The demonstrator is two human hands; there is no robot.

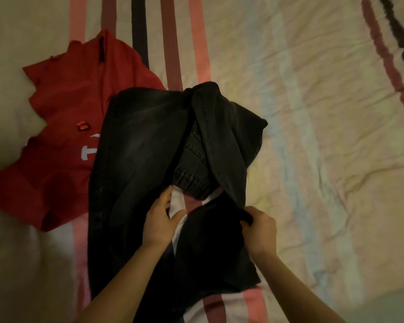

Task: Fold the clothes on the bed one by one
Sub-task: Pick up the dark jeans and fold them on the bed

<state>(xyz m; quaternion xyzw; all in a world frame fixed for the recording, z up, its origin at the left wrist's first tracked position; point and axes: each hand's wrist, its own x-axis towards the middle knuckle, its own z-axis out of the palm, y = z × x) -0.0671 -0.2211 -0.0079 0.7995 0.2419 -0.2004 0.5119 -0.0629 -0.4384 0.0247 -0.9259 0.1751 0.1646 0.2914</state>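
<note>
1. The right hand (pixel 259 231) has its fingers curled in, pinching a bunch of dark cloth at the upper right edge of a black garment (pixel 210 248) that lies near the bottom of the view
2. The left hand (pixel 160 221) sits just left of that garment, fingers bent and thumb out – its fingertips touch a white strip of the bedsheet at the garment's edge; whether they pinch any cloth cannot be told from this angle
3. The black jeans (pixel 140 145) are spread on the bed (pixel 324 113) in the middle of the view, one leg running down toward the person, the other twisted and folded over the elastic waistband (pixel 191 185) on the right
4. A red shirt (pixel 68 108) with white lettering lies flat to the left of the jeans, partly tucked under their left edge
5. The bed carries a pale, creased sheet with pink, maroon and dark stripes – these run under the clothes and reappear between the two forearms
</note>
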